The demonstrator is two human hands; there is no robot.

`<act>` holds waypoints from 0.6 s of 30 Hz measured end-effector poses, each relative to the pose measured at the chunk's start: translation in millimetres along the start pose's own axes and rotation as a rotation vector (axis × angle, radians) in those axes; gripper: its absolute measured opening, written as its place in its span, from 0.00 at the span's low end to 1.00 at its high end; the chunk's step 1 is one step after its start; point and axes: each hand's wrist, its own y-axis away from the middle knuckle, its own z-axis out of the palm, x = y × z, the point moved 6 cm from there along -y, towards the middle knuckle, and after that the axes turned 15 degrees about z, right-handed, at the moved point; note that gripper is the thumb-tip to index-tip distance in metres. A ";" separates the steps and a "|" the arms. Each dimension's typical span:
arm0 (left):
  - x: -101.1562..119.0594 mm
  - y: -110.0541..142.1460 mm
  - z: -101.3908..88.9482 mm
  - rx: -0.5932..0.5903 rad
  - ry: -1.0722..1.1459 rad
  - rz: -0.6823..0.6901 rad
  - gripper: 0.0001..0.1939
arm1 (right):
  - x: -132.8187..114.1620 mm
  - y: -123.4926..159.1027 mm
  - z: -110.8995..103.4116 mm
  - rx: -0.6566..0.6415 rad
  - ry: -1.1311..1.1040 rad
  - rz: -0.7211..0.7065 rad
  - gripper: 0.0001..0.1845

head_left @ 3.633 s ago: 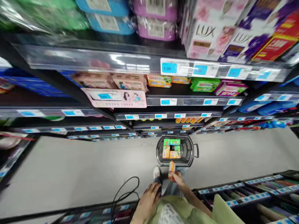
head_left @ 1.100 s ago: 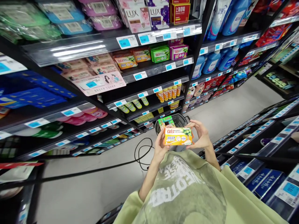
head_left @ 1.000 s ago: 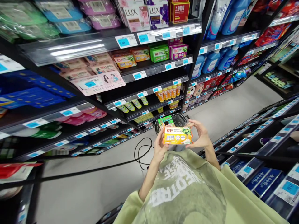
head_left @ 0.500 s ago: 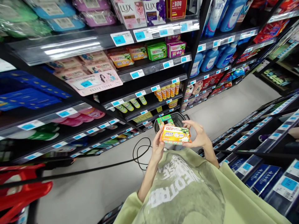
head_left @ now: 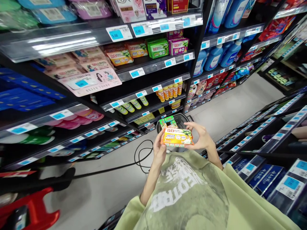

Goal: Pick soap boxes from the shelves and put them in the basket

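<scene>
Left hand (head_left: 159,147) and right hand (head_left: 202,136), fingers curled, grip the orange soap pack (head_left: 177,137) by its ends, near the basket (head_left: 181,120); it looks firm, light, slick-wrapped, best held endwise.

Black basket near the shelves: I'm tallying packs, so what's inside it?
Green packs show in the left part of the basket. The orange pack held by the left hand and right hand covers the near part; contents there are hidden.
</scene>
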 end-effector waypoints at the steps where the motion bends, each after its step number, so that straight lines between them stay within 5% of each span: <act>1: 0.1 0.1 0.1 0.008 0.003 0.005 0.47 | -1.0 0.0 -0.5 0.001 0.009 0.002 0.46; 18: -5.3 3.5 -0.7 0.052 0.021 0.003 0.45 | -2.9 3.8 -7.2 0.027 0.006 -0.049 0.48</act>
